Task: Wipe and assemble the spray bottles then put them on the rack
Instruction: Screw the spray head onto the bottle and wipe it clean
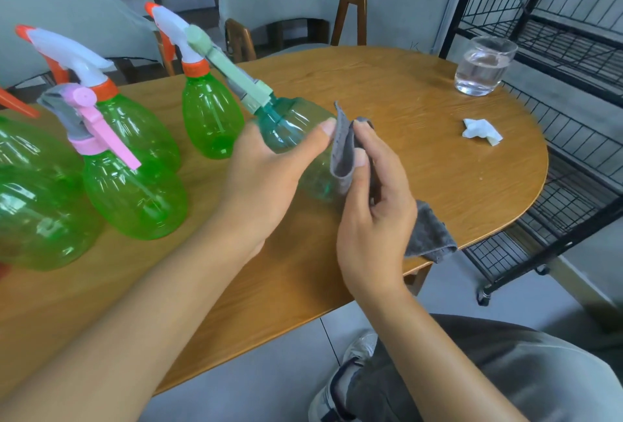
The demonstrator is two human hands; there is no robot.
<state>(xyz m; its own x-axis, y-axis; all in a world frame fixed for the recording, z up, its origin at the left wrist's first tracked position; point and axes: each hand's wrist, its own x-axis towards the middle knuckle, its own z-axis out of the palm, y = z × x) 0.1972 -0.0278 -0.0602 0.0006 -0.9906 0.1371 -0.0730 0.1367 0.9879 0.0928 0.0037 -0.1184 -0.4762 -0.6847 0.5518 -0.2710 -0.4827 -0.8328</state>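
Observation:
My left hand (pixel 266 172) grips a teal spray bottle (pixel 296 125) with a pale green trigger head, tilted over the wooden table (pixel 421 169). My right hand (pixel 374 206) pinches a grey cloth (pixel 344 152) against the bottle's right side; the cloth's loose end hangs past the table edge. Several green spray bottles stand at the left: one with a pink head (pixel 135 192), two with white and orange heads (pixel 212 118) (pixel 141 125), and a large one (pixel 37 212) cut off by the frame edge. A black wire rack (pixel 556 34) stands at the right.
A glass of water (pixel 482 67) stands at the table's far right, and a crumpled white tissue (pixel 482 131) lies near it. Grey chairs (pixel 286 0) stand behind the table. My knee and shoe show below the table's near edge.

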